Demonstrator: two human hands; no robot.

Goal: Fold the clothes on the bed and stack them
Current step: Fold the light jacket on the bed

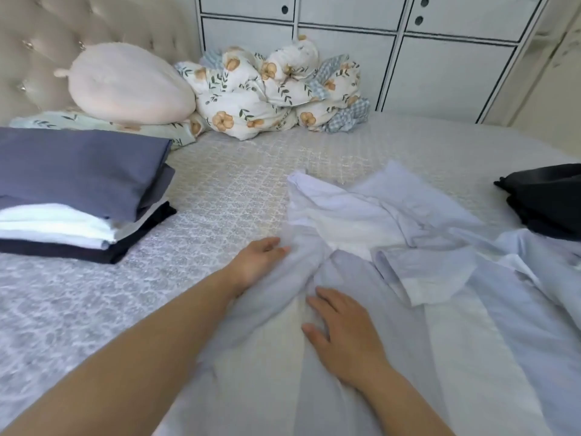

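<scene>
The left hand (257, 262) pinches an edge of the pale blue shirt (408, 234) on the bed (220, 184); the right hand (342, 335) lies flat and relaxed on it.

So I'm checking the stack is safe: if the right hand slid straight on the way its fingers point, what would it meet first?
Not the folded stack. The right hand lies flat on the pale blue shirt, fingers pointing up-left, so it would probably first reach the bunched fold the left hand grips.
</scene>
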